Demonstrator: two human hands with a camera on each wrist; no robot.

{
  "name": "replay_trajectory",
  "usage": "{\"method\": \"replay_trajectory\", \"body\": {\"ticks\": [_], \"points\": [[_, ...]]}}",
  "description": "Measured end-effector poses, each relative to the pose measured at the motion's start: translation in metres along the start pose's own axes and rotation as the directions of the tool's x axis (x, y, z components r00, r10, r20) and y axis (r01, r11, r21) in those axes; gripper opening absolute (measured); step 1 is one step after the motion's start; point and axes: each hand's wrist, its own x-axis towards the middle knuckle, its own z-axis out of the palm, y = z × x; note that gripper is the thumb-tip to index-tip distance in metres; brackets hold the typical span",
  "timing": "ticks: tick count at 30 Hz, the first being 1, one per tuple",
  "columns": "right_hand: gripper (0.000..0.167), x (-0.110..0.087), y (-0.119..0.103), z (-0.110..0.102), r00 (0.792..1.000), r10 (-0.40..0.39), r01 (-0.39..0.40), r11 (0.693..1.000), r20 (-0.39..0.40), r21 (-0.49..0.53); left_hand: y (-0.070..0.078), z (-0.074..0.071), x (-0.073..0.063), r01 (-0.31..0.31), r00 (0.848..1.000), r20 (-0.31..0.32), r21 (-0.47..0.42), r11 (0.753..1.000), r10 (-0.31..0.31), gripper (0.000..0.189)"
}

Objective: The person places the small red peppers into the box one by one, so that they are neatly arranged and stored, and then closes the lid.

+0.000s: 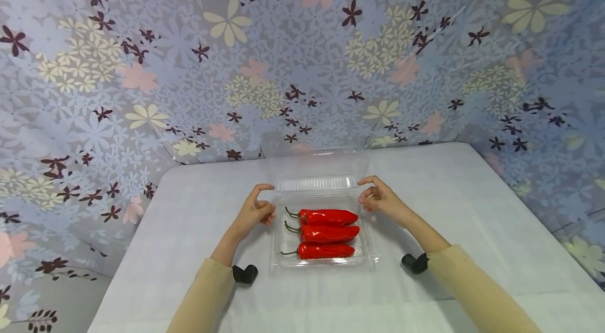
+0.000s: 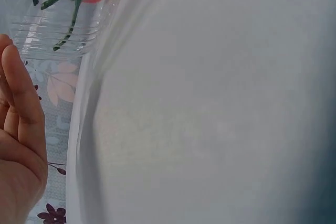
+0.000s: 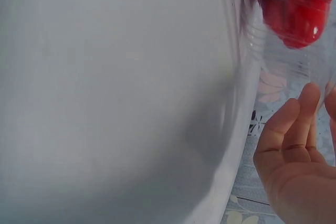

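Observation:
An unlatched clear plastic clamshell box (image 1: 323,264) lies in front of me, its see-through lid (image 1: 317,165) tipped back on the far side. Three long red peppers (image 1: 329,233) lie side by side in the base, green stems to the left. My left hand (image 1: 253,214) is at the box's back left corner, index finger reaching to the hinge edge and thumb apart from it. At the opposite back corner, my right hand (image 1: 384,201) has its index fingertip by the hinge edge. In the right wrist view the fingers (image 3: 287,121) are bent gently beside the clear plastic.
A white cloth (image 1: 416,291) covers the table beneath the box. Patterned floral fabric (image 1: 302,60) hangs behind and around it. A black wrist-worn piece (image 1: 245,274) sits at the left cuff, and another (image 1: 414,263) at the right cuff.

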Motion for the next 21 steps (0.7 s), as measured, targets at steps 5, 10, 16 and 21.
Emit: {"method": "replay_trajectory", "body": {"ticks": [5, 10, 16, 21], "points": [[0.038, -0.002, 0.0, 0.002, 1.0, -0.014, 0.014, 1.0, -0.019, -0.004, -0.01, -0.001, 0.002, 0.018, 1.0, -0.021, -0.014, 1.0, -0.018, 0.043], [0.035, -0.004, -0.001, 0.003, 0.999, 0.009, -0.009, 1.0, -0.036, 0.002, -0.015, -0.003, 0.002, 0.021, 1.0, -0.019, -0.029, 0.999, -0.022, 0.037], [0.024, -0.008, -0.003, 0.002, 0.998, -0.021, 0.019, 0.999, -0.065, -0.039, -0.013, -0.005, -0.001, 0.031, 0.999, -0.018, -0.016, 0.999, -0.031, 0.034], [0.008, -0.012, -0.002, 0.001, 0.998, -0.046, 0.044, 0.998, -0.054, -0.044, -0.01, -0.005, -0.004, 0.069, 0.998, -0.011, -0.031, 0.997, -0.069, 0.022]]}}
